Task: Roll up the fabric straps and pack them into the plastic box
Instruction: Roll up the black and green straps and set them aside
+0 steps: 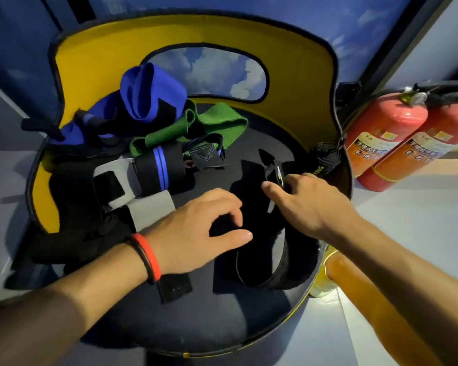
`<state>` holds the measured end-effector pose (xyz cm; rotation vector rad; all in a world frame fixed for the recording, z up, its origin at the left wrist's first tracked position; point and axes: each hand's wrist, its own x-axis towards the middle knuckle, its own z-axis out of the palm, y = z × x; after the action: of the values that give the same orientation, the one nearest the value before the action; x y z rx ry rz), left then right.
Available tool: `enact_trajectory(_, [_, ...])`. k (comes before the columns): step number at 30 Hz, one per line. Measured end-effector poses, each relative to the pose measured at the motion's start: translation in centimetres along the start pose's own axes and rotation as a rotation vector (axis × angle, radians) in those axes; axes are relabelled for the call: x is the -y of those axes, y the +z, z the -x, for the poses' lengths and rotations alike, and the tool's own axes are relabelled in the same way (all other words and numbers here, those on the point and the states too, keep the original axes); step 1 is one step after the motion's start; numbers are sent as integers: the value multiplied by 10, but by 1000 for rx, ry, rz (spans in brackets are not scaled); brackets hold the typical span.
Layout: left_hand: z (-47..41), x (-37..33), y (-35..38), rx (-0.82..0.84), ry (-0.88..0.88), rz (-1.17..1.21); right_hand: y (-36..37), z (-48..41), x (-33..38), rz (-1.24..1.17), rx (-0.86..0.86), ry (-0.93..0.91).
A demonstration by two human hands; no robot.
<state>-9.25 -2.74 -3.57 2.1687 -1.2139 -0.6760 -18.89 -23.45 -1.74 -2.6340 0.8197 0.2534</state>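
One long black strap (251, 196) lying looped, left grip (193, 231) curled on its middle, right grip (312, 202) pinching its labelled end

Fabric straps (158, 167) unrolled, heaped on seat (217, 328).

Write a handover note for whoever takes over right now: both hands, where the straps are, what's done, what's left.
Left hand: fingers curled on the long black fabric strap lying across the dark round chair seat.
Right hand: reaching that strap's far end; grip unclear.
Other straps: blue fabric wrap, green woven band and black wrap with blue stripes, piled loose at the seat's back left.
Done: no strap looks neatly rolled; the plastic box is not plainly in view.
Left: roll each strap, pack all.
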Motion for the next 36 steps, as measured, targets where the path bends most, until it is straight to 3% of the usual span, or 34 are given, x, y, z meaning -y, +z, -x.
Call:
enact_trajectory(2, [-1,-12,12,7,28,135,8,-5,2,6,21,-44])
enact_trajectory(4, [-2,-15,21,46,-23,111,14,-11,1,-135,25,-75])
enact_trajectory(8, [-10,-3,25,124,-198,37,15,-18,4,-545,88,88])
enact_trajectory(11, [-16,10,30,162,-247,86,18,-20,0,-840,237,212])
enact_trajectory(15, [-25,19,29,143,-319,253,22,-24,-4,-940,298,212])
enact_trajectory(18, [-26,30,27,100,-273,225,22,-24,-4,-1070,218,175])
enact_trajectory(21, [-24,43,36,52,-164,-2,26,-24,0,-1199,161,113])
enact_trajectory(24, [-26,45,45,-109,-57,-119,30,-27,2,-1327,118,54])
enact_trajectory(27, [-31,43,43,-256,-3,-57,30,-28,1,-1270,37,-18])
enact_trajectory(29, [-31,44,40,-257,45,-108,30,-28,-3,-1211,-19,-60])
enact_trajectory(33, [-25,46,44,-153,106,-259,26,-29,-6,-1252,-61,-150])
enact_trajectory(36, [-19,43,45,51,141,-433,22,-32,-7,-1200,-71,-203])
